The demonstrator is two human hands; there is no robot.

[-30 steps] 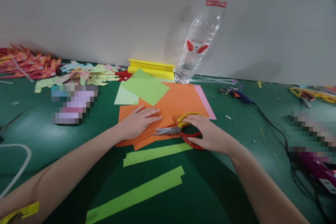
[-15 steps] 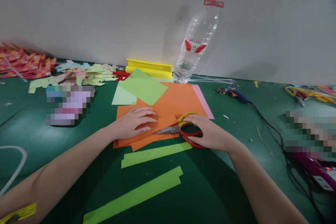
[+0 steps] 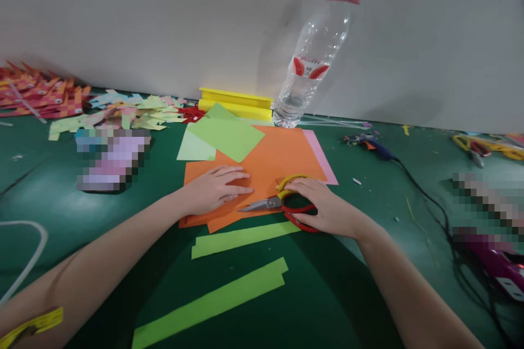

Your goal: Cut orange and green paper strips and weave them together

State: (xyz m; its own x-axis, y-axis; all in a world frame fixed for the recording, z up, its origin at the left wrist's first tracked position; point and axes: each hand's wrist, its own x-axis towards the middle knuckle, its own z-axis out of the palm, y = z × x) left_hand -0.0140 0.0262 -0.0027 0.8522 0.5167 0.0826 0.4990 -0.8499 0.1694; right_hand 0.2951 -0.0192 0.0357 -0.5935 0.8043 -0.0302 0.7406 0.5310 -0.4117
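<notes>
Hands flat, left hand on smooth orange paper, right hand on scissors

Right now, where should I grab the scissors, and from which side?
Take the handle loops, coming from the right: the scissors lie flat with closed blades pointing left over the orange paper, so the loops are likely the safe end. The right hand rests on them.

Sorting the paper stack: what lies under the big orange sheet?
A pink sheet pokes out along the orange sheet's right edge. How far it reaches underneath is covered.
</notes>
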